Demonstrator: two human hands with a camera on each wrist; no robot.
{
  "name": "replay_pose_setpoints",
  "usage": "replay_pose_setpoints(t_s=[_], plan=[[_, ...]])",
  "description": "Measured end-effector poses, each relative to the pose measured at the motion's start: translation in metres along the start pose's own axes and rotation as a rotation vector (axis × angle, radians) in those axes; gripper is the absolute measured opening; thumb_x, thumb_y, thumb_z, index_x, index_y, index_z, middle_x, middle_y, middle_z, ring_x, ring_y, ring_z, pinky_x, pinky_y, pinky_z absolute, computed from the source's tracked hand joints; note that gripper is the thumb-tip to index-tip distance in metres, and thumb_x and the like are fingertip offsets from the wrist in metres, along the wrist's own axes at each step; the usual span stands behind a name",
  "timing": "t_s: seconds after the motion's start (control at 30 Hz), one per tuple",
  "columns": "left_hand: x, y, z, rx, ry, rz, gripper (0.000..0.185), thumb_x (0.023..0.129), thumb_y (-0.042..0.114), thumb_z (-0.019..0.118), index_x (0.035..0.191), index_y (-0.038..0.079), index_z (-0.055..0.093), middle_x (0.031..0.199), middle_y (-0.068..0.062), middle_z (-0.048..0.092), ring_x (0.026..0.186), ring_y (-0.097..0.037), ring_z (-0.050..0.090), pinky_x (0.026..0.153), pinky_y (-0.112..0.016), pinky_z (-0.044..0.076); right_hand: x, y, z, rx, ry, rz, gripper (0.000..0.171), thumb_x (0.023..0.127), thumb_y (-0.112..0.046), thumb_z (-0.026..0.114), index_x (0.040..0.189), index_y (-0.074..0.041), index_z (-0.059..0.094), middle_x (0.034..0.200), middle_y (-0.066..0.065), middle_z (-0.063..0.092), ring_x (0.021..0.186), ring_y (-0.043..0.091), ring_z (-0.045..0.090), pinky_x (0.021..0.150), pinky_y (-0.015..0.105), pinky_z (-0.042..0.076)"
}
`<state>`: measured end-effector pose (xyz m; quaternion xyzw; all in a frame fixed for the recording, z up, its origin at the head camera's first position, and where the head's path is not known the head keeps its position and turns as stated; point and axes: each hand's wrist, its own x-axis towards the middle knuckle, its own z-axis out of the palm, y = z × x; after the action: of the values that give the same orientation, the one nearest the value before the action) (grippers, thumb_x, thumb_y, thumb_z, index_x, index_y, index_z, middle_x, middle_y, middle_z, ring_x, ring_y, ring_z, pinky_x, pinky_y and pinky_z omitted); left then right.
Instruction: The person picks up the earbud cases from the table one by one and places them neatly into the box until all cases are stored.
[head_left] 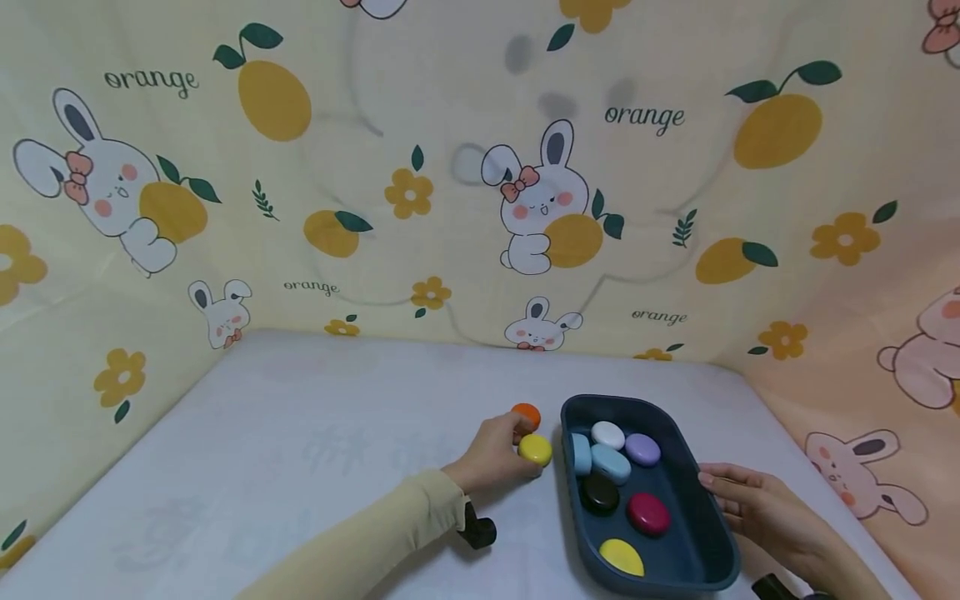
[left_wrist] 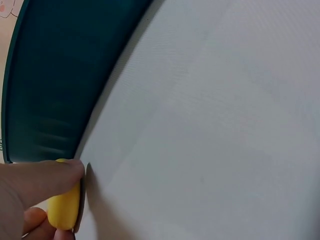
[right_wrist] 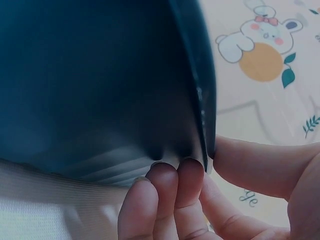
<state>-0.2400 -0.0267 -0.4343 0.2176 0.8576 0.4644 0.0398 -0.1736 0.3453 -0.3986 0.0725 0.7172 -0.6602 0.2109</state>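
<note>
Already, seven coloured pebbles are seen lying in the dark blue tray [head_left: 716, 533]; a yellow pebble [head_left: 536, 449] is pinched in the left hand [head_left: 495, 458] just left of the tray, an orange pebble [head_left: 527, 414] left on the table [head_left: 300, 450] beyond; the tray's right rim is apparently steadied by the right hand [head_left: 757, 504], thumb and fingers closed on it.

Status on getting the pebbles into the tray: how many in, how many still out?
Done: seven pebbles lie in the dark blue tray: white, purple, two light blue, black, magenta, yellow. In hand: the left hand has its grip on a yellow pebble beside the tray; the right hand steadies the tray's wall. Left: an orange pebble on the table.
</note>
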Motion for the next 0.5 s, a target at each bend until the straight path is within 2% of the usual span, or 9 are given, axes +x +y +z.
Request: replay_pose_setpoints(t_s=[0.2,0.5], plan=[[0.0016,-0.0013,-0.0027,0.019,-0.007,-0.004,0.052,0.078,0.014,0.085,0.121,0.001,0.059,0.111,-0.003,0.061,0.094,-0.017,0.055,0.084,-0.027,0.05,0.0015,-0.0003,0.0017,-0.023,0.022,-0.007,0.028,0.101,-0.028,0.058,0.12,-0.009,0.066,0.107,0.003,0.069,0.093,0.024,0.063,0.087,0.04,0.054],[0.0014,-0.0017,-0.0029,-0.021,0.013,-0.004,0.048,0.077,0.017,0.085,0.117,0.003,0.061,0.107,0.0,0.063,0.091,-0.015,0.056,0.081,-0.025,0.052,-0.0007,-0.0007,0.0008,-0.001,0.031,0.0,0.024,0.101,-0.027,0.058,0.116,-0.01,0.067,0.104,0.003,0.07,0.092,0.023,0.064,0.085,0.038,0.054]])
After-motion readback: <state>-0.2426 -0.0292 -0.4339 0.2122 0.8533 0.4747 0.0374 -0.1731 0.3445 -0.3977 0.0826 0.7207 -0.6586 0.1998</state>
